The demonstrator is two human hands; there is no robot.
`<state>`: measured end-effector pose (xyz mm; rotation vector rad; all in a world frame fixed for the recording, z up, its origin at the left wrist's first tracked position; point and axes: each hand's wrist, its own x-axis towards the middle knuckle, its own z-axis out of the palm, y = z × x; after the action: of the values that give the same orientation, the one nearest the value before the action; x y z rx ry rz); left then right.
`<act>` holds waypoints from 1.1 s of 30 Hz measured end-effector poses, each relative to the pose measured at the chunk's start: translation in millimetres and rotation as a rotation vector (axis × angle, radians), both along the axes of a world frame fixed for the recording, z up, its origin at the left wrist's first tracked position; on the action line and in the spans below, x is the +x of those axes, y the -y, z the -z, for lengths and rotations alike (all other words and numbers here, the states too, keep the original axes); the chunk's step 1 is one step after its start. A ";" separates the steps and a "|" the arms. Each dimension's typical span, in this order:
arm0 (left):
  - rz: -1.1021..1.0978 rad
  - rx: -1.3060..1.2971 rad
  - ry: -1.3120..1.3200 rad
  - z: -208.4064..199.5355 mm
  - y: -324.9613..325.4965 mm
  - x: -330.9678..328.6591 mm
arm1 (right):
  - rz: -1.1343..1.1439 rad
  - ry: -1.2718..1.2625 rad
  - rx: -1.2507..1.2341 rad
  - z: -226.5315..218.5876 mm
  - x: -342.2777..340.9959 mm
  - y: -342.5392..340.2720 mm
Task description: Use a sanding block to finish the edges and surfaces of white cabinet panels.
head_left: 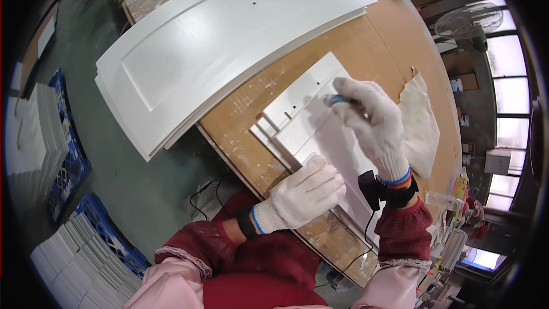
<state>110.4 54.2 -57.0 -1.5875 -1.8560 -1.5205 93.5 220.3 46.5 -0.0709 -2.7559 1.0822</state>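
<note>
Open & empty, L hand (303,193) is being rested palm-down at the near-L edge of a small white panel (329,140), fingers straight & tog. R hand (372,119) is being held raised over same panel, w/ a small blue item (337,99) being pinched btwn thumb & curled fingers. Panel is being supported by a brown workbench (380,46). Just beyond, bigger white panels (240,37) are being supported there too, stacked flat. To far R, a clear bottle (441,200) is being partly blurred, contents unclear. Down L, stacked white sheets (83,266) are being borne by a blue crate (111,239); can't tell if in or on it.
</note>
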 end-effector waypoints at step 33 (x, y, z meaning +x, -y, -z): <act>0.030 0.023 -0.017 2.1 6.5 2.1 | -0.203 0.104 -0.041 -8.7 -3.0 10.4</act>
<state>112.5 47.7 -59.1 -1.6202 -1.8071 -1.5301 90.5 209.9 55.2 0.1549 -2.8841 1.2176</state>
